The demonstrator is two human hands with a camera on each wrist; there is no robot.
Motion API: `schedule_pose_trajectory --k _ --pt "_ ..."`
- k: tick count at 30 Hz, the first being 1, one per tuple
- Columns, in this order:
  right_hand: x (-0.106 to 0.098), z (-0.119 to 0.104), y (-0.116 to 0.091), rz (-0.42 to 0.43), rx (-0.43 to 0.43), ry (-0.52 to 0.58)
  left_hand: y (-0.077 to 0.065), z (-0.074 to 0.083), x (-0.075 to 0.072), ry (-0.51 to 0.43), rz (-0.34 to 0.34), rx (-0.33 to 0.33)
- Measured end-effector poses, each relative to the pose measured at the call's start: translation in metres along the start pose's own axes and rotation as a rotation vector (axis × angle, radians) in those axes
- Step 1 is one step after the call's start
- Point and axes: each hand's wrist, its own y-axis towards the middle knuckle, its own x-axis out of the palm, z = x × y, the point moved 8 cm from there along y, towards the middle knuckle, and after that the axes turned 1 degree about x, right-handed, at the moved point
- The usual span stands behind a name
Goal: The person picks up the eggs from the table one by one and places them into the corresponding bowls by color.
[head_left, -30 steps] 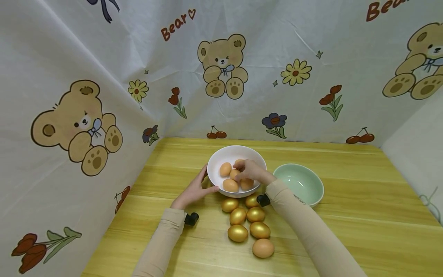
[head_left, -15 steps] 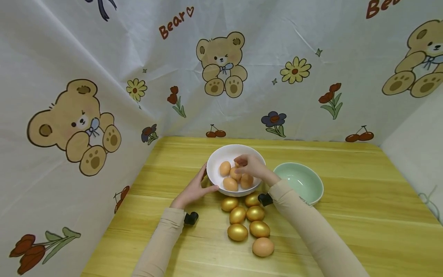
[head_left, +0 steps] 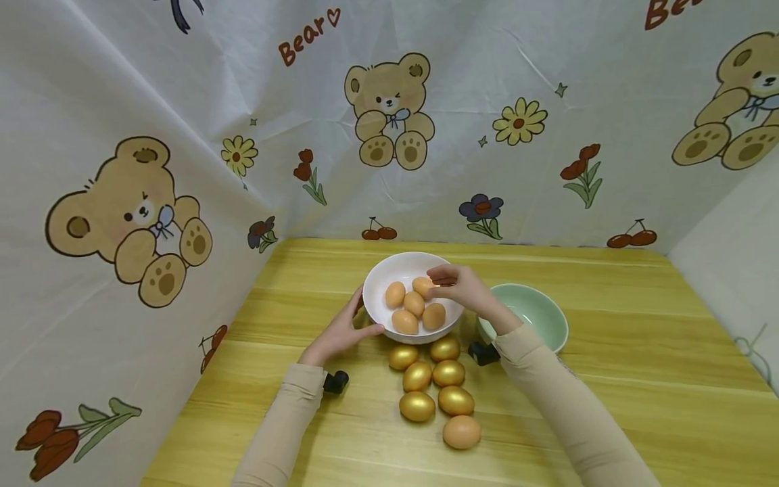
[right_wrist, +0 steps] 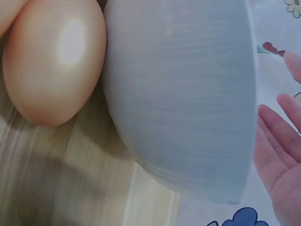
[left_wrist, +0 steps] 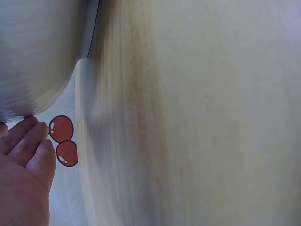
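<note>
Right hand point(head_left: 465, 287): backing toward the white bowl's point(head_left: 379, 301) right rim, fingers parted, holding nothing.
Left hand point(head_left: 343, 335): spread against the bowl's left side.
Five brown eggs point(head_left: 414, 305): inside the bowl, apparently all released.

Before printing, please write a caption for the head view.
Left hand on a white bowl of five brown eggs, right hand above, six golden eggs nearby.

L hand point(left_wrist: 26, 174), fingertips touching pale bowl point(left_wrist: 37, 52), red cherry print point(left_wrist: 61, 128) nr fingers, wood tbl point(left_wrist: 197, 117) alongside
</note>
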Motion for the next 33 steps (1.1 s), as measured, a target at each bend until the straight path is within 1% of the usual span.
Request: schedule_pose_trajectory --k 1,4,5,8,10,11,12,16,18,20,23,27,30,33 --pt "-0.001 -0.005 -0.004 0.005 0.002 0.011 0.000 -0.001 0.000 -0.003 0.000 -0.001" --pt "-0.004 -0.006 -0.010 0.007 -0.028 0.040 0.001 -0.001 -0.001 -0.001 0.004 -0.002" --pt "-0.004 -0.003 -0.011 0.008 -0.033 0.047 0.000 0.003 -0.002 -0.006 0.005 -0.003" --pt "-0.004 0.009 -0.013 0.001 -0.055 0.093 0.000 0.003 -0.002 -0.003 0.005 -0.014" --pt "-0.003 0.010 -0.018 0.001 -0.045 0.115 -0.001 0.003 -0.001 -0.006 0.000 -0.023" --pt "-0.003 0.009 -0.021 0.002 -0.049 0.123 -0.001 0.004 -0.001 -0.008 -0.002 -0.021" --pt "-0.002 0.009 -0.024 0.002 -0.054 0.132 -0.001 0.000 -0.001 -0.003 -0.003 -0.022" --pt "-0.001 0.006 -0.038 0.014 -0.078 0.142 -0.001 -0.001 0.000 -0.007 -0.001 -0.016" --pt "0.001 0.006 -0.045 0.008 -0.085 0.165 -0.001 0.001 -0.001 -0.005 0.002 -0.016" --pt "0.004 0.008 -0.052 -0.001 -0.091 0.189 -0.003 0.005 -0.001 -0.015 0.005 -0.020" --pt "0.008 0.009 -0.062 -0.033 -0.121 0.205 -0.006 0.019 -0.002 -0.032 0.002 -0.015" --pt "0.013 0.008 -0.075 -0.079 -0.182 0.186 -0.010 0.036 -0.004 -0.040 -0.019 -0.020" --pt "0.017 0.008 -0.084 -0.123 -0.216 0.183 -0.012 0.040 -0.004 -0.033 -0.033 -0.035" --pt "0.021 0.010 -0.094 -0.161 -0.226 0.179 -0.012 0.041 -0.004 -0.029 -0.034 -0.045"
